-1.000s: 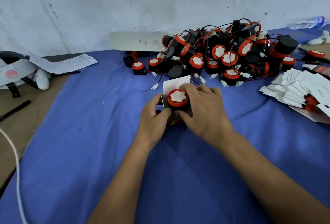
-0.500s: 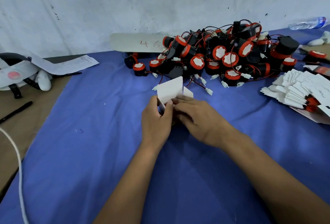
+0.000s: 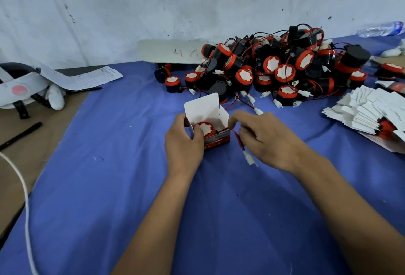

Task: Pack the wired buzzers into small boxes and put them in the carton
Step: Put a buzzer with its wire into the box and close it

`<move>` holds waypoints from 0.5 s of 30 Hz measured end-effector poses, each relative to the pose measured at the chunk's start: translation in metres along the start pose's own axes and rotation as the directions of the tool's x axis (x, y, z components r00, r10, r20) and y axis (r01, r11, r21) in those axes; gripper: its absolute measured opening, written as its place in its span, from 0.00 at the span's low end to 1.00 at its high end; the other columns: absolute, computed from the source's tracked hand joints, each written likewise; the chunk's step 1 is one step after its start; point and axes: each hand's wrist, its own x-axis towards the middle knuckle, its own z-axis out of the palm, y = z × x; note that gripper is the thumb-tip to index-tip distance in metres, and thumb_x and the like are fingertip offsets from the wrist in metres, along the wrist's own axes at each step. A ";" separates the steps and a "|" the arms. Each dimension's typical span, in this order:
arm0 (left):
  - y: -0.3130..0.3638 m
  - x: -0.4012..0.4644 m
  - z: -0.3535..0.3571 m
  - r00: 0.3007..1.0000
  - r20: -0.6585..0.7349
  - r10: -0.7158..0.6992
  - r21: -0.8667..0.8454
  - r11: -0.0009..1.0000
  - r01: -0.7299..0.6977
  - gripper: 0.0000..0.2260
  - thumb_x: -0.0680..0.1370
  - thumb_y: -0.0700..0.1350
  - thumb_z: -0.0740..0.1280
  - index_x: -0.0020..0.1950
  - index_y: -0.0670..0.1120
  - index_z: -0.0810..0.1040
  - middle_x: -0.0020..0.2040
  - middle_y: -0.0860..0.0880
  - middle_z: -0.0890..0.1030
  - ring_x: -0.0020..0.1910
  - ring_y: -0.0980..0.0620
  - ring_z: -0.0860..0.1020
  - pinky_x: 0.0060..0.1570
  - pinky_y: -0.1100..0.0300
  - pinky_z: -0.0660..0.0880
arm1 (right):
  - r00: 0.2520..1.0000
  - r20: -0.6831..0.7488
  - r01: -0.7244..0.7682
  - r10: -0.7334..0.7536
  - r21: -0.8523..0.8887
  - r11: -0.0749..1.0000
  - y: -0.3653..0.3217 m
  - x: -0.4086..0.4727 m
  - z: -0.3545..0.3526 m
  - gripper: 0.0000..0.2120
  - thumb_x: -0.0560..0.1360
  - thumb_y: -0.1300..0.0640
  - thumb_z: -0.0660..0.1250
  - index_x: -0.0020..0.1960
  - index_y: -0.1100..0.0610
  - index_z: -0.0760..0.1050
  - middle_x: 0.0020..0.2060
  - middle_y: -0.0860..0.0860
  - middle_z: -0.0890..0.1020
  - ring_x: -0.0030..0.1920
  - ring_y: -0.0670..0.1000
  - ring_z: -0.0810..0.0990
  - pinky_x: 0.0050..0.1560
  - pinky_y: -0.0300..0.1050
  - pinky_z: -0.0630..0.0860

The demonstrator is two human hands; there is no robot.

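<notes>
My left hand [image 3: 183,143] grips the box [image 3: 213,130] by its left wall, thumb over the rim — lid flap upright, buzzer [image 3: 205,128] sitting inside. My right hand [image 3: 264,137] pinches the wire [image 3: 237,139] trailing over the box's right edge, connector [image 3: 249,158] dangling below the curled fingers. Both forearms reach in across the blue cloth [image 3: 109,165]. Beyond lies the buzzer pile [image 3: 285,70]; flat boxes [image 3: 370,112] are stacked at the right.

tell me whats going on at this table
A person is packing a buzzer into a small box on the blue cloth. The left hand grips the box, flap still open; the right hand holds the wire trailing outside. A pile of buzzers waits behind.
</notes>
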 end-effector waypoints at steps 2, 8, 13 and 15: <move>-0.001 0.001 -0.001 1.000 0.010 -0.023 -0.011 1.000 0.023 0.03 0.80 0.43 0.68 0.53 0.49 0.78 0.45 0.59 0.81 0.42 0.55 0.78 0.40 0.60 0.72 | 0.994 0.098 0.053 -0.055 0.018 0.998 0.002 -0.002 -0.003 0.20 0.76 0.68 0.61 0.55 0.47 0.81 0.36 0.45 0.83 0.33 0.48 0.78 0.35 0.48 0.76; -0.002 0.002 -0.001 0.997 0.065 -0.037 -0.030 0.999 0.039 0.06 0.77 0.47 0.74 0.51 0.51 0.78 0.45 0.60 0.82 0.45 0.64 0.78 0.39 0.68 0.71 | 0.988 0.024 0.152 -0.153 0.031 0.988 -0.002 -0.001 -0.005 0.13 0.74 0.60 0.76 0.55 0.46 0.87 0.39 0.44 0.76 0.37 0.42 0.72 0.37 0.39 0.68; -0.001 0.001 0.000 0.997 0.066 -0.030 -0.033 0.999 0.033 0.06 0.77 0.46 0.73 0.52 0.51 0.79 0.46 0.58 0.83 0.45 0.62 0.79 0.42 0.64 0.73 | 0.969 -0.020 0.247 -0.246 0.048 0.968 -0.013 0.001 -0.001 0.09 0.74 0.57 0.77 0.54 0.51 0.87 0.42 0.50 0.76 0.41 0.47 0.74 0.39 0.33 0.68; 0.000 0.000 0.000 0.998 0.058 -0.022 -0.021 1.000 0.023 0.05 0.76 0.46 0.73 0.49 0.52 0.78 0.45 0.59 0.82 0.44 0.62 0.78 0.41 0.63 0.73 | 0.958 -0.045 0.284 -0.282 0.058 0.957 -0.018 0.001 0.001 0.05 0.76 0.57 0.76 0.51 0.54 0.87 0.39 0.50 0.78 0.38 0.49 0.76 0.38 0.41 0.73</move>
